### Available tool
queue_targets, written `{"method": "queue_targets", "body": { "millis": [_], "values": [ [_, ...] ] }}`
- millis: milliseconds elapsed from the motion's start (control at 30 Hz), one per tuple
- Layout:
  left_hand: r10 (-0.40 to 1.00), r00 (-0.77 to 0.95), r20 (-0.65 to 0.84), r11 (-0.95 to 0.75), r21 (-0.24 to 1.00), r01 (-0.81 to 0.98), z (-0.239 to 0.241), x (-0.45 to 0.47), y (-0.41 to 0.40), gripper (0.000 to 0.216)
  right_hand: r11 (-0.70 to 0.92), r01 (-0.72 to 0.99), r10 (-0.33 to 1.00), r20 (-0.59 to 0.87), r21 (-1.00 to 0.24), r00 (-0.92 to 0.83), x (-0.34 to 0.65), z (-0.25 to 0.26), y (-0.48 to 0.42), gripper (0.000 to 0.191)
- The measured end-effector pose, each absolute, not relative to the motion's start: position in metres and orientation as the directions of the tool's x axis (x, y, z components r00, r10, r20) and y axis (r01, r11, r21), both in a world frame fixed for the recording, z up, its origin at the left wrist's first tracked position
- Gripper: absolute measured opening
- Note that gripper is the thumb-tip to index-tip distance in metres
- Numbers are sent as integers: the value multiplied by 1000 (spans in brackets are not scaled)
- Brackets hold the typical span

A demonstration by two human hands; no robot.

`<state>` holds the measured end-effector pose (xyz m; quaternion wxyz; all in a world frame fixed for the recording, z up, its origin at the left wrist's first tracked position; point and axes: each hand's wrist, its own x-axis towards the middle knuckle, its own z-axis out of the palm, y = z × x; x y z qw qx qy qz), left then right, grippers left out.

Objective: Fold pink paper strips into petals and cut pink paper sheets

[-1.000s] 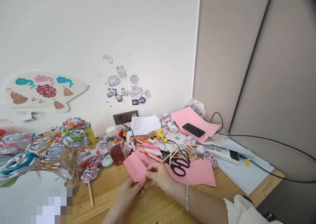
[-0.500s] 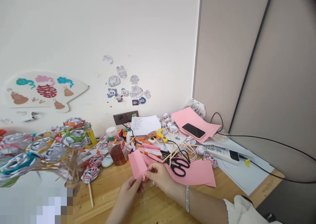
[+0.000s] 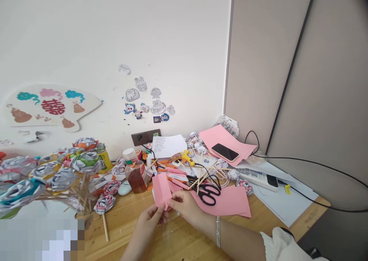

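A creased piece of pink paper is pinched near its lower edge by both my hands, above the wooden table. My left hand grips its lower left part between thumb and fingers. On the lower right edge, my right hand has its thumb and index finger closed. Some fingertips are hidden behind the paper. Just beyond my right hand, black-handled scissors lie on a larger pink sheet. A bottle of amber liquid stands left of the held paper.
Paper roses on sticks crowd the left side. A yellow glue gun, wooden sticks and paper scraps lie behind my hands. A phone rests on pink paper at the back right. A power strip and cables are on the right.
The held pink paper has shifted very slightly and turned a little more upright. Both hands keep their pinch in nearly the same place.
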<state>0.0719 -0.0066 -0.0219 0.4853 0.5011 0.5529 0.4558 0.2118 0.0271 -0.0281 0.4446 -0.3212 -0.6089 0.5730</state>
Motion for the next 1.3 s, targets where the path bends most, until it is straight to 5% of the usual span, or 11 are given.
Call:
{"method": "queue_targets", "body": {
  "millis": [1300],
  "values": [
    [994, -103, -37, 60, 972, 228, -8, 91, -17, 39, 158, -36, 958, 162, -987, -236, 204, -30, 16, 18]
  ]
}}
